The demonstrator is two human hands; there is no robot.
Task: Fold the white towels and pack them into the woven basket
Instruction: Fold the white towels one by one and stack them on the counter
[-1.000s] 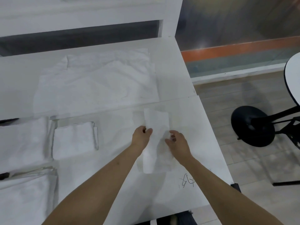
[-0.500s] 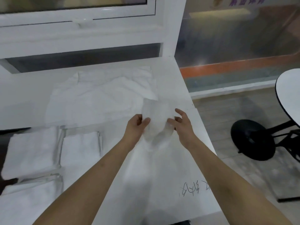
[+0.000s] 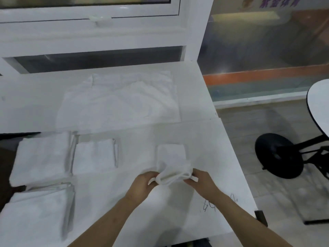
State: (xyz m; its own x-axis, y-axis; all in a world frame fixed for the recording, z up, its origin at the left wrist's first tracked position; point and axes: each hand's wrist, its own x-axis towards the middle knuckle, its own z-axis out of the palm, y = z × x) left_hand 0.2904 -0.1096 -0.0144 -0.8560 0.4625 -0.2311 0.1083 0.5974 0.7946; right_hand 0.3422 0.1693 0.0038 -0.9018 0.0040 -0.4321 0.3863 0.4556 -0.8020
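Observation:
A small white towel [image 3: 171, 158] lies on the white table [image 3: 213, 150], its near end folded over into a loop. My left hand [image 3: 142, 184] pinches the left side of that fold and my right hand [image 3: 201, 181] pinches the right side. Folded white towels lie to the left: one [image 3: 95, 155] in the middle, one [image 3: 41, 160] at the far left, one [image 3: 35, 214] at the near left. A large unfolded white towel [image 3: 117, 100] is spread at the back. No woven basket is in view.
The table's right edge [image 3: 238, 172] drops to a tiled floor, where a black chair base [image 3: 277, 155] and a round white tabletop [image 3: 318, 104] stand. A white window frame [image 3: 99, 38] runs behind the table. Pen scribbles [image 3: 217, 204] mark the table near my right wrist.
Both hands came back toward me from a raised position and brought the small towel down onto the table, doubling its near end over. The camera tilted down a little.

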